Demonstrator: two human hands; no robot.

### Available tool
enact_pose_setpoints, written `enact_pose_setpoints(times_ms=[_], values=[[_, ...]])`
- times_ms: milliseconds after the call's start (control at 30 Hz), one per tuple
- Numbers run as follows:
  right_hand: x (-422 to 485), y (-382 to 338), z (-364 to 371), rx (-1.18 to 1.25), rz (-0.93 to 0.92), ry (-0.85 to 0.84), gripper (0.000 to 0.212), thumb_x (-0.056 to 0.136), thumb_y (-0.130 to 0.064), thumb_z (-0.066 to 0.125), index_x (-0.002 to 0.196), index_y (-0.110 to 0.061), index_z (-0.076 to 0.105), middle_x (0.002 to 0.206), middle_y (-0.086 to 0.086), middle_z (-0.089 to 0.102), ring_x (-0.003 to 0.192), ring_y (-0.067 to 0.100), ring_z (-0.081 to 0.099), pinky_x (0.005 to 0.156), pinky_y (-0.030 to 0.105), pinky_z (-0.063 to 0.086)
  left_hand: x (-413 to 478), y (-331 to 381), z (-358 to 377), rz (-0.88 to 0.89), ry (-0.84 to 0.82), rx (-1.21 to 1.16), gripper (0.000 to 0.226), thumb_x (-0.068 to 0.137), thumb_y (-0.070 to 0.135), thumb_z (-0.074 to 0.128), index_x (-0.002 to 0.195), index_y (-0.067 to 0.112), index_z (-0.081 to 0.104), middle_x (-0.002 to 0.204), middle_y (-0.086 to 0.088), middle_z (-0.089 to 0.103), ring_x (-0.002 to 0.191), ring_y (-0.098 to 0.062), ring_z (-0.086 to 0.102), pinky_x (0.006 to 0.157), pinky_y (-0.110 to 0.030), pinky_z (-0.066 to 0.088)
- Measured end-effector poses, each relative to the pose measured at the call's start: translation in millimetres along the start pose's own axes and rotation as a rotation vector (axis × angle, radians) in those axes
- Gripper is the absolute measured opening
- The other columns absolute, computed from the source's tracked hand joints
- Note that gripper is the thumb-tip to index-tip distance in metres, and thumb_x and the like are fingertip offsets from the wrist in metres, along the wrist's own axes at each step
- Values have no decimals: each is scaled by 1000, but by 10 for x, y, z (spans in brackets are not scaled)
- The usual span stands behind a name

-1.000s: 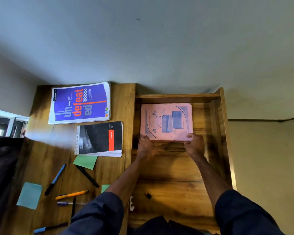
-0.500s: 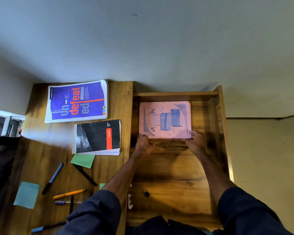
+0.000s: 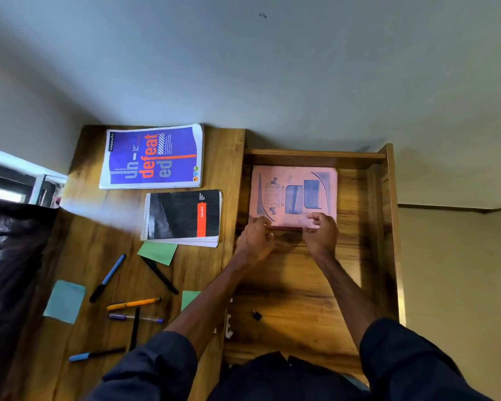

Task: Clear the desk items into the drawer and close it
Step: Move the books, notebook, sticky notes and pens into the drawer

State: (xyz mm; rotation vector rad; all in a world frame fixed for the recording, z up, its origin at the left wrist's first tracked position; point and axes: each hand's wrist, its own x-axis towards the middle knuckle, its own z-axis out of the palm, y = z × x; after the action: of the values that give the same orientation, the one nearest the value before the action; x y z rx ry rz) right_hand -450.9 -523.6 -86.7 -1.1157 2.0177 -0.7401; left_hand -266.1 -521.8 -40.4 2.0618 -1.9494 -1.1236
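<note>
Pale walls are framing a wooden tabletop [image 3: 99,256] and open wooden drawer [image 3: 301,285], where the left hand [image 3: 255,241] and right hand [image 3: 321,235] are loosely pinching the pink printed booklet [image 3: 295,192], likely blocking closure if left crooked.

Dark navy sleeves [image 3: 156,369], seemingly pushed up, leave both forearms bare.

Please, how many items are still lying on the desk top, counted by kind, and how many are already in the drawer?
On the desk:
Books/notebooks: 2 (blue book, black notebook)
Pens/markers: 6
Sticky notes: 3
In the drawer:
Pink book: 1
Small dark object: 1
Total: 13
</note>
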Motion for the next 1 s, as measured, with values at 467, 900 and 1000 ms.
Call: enact_pose_setpoints(times_ms=[467, 900, 1000], values=[[-449, -1274, 818, 71, -301, -172, 28, 84, -11, 73, 111, -13, 66, 106, 3, 69, 91, 15, 66, 75, 30, 61, -350, -988, -1068, -60, 466, -119, 15, 93, 16, 64, 108, 15, 65, 102, 0, 71, 88, -14, 67, 78, -41, 62], [-352, -2329, 1886, -291, -526, -361, 44, 85, -15, 71, 126, -9, 55, 129, 11, 55, 124, 23, 50, 90, 22, 41, -110, -2191, -2066, -540, 620, -316, 30, 85, 17, 64, 113, 9, 65, 115, -13, 69, 108, -31, 65, 90, -37, 55], [-368, -2344, 2006, -375, -524, -386, 45, 88, -18, 70, 129, -10, 52, 135, 12, 47, 129, 23, 47, 88, 22, 42, 19, -2190, -2172, -643, 653, -515, 25, 82, 19, 63, 103, 6, 66, 101, -11, 72, 98, -30, 67, 85, -40, 58]])
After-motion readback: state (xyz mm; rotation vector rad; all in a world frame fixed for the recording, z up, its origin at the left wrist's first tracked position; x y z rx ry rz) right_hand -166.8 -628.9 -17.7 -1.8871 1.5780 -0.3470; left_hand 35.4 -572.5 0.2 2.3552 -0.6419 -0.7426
